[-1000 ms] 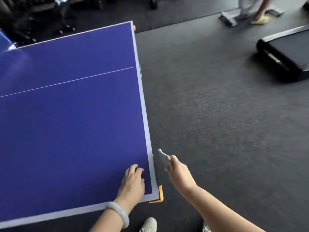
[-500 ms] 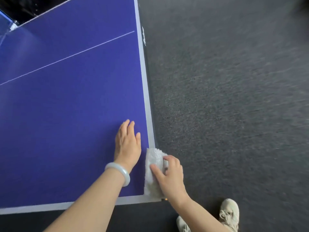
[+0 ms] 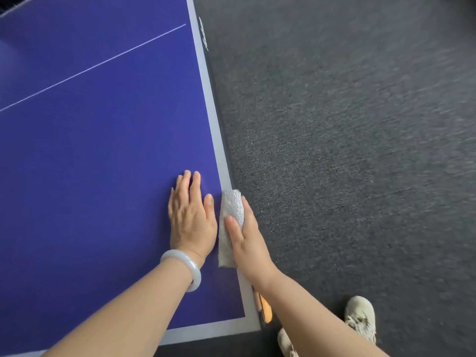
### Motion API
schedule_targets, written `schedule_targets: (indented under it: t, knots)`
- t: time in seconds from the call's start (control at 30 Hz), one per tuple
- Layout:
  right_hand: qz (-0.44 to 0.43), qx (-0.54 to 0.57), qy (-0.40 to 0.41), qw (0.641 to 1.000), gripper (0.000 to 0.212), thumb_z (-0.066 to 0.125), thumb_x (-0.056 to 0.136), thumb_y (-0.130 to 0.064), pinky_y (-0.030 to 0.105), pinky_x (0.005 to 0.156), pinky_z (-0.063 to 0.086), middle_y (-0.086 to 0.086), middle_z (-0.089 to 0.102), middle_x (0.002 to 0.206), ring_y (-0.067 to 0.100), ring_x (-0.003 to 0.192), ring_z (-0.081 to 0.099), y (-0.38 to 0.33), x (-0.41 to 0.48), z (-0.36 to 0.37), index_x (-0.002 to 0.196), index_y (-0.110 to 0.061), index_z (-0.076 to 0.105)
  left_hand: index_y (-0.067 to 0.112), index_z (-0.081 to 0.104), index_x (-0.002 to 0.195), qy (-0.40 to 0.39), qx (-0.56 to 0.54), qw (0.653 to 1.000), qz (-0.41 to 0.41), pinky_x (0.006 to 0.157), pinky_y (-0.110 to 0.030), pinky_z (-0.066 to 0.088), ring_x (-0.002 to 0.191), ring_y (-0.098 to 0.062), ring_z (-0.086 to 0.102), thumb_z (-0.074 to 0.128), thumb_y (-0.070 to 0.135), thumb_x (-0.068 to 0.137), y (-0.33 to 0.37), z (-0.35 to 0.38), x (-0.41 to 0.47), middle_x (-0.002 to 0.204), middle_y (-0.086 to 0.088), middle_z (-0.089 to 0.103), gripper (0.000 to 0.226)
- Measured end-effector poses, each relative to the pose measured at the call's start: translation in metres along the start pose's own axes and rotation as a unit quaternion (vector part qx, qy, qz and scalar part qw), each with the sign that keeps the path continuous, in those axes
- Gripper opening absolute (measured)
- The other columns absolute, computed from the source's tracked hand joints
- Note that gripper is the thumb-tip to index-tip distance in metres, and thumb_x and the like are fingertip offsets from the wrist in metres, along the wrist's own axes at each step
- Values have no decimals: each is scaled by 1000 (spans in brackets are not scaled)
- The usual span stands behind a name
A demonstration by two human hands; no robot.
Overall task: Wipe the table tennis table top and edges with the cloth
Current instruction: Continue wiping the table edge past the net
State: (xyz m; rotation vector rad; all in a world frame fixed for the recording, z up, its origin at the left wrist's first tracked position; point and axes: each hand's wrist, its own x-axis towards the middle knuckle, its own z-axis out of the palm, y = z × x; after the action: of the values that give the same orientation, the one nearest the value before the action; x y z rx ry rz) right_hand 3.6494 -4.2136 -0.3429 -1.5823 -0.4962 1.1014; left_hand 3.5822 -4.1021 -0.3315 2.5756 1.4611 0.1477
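Observation:
The blue table tennis table (image 3: 98,140) fills the left of the view, with a white border along its right edge and near end. My left hand (image 3: 192,215) lies flat on the blue top close to the right edge, fingers straight, a pale bangle on the wrist. A folded grey-white cloth (image 3: 231,210) is draped over the table's right edge. My right hand (image 3: 248,240) grips it there, thumb on top and fingers wrapped over the side of the edge.
Dark grey carpet (image 3: 347,150) covers the floor to the right of the table. An orange corner guard (image 3: 265,307) sits at the near right corner. My light shoes (image 3: 360,318) stand on the carpet just below that corner.
My right hand brought the cloth onto the table's right edge and has slid it farther along the edge, away from the corner. My left hand flattened on the top and moved forward with it.

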Motion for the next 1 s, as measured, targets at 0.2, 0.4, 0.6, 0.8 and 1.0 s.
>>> schedule_targets:
  t: [0.2,0.4,0.6,0.8,1.0]
  knots:
    - [-9,-60,-8,998,69,46,104,-34,20,123,7,-19,7,164,-7,149,3,35,-69,3,158,-29,4,9,30,153,3,1,1000,-3,124,-39,10,151,-23,14,38,23,104,2,0,-1,163,-7,21,52]
    - [-1,-14,-15,1000,64,46,105,-27,33,125,12,-2,20,164,9,152,15,9,-10,0,159,-14,13,12,27,155,0,10,1000,-12,124,-38,8,152,-21,10,35,26,103,1,0,0,164,-4,17,53]
    - [-10,7,-21,1000,60,45,106,-30,34,125,14,-7,23,163,3,150,17,14,-13,-3,158,-20,17,11,29,154,1,8,1000,-11,124,-39,10,152,-22,13,36,26,103,1,0,0,163,-6,19,54]
    - [18,-13,-20,1000,59,43,106,-33,32,125,14,-13,23,161,-1,148,19,22,-29,-2,158,-26,16,13,29,154,5,4,1000,-10,124,-37,9,152,-21,13,36,27,103,1,0,2,163,-4,19,54]
    - [22,61,-23,998,48,39,108,-30,35,120,27,0,42,152,12,141,39,-17,38,-3,155,-24,30,12,30,154,10,16,1000,-10,124,-40,15,151,-23,18,40,25,102,0,1,0,162,-8,21,54]
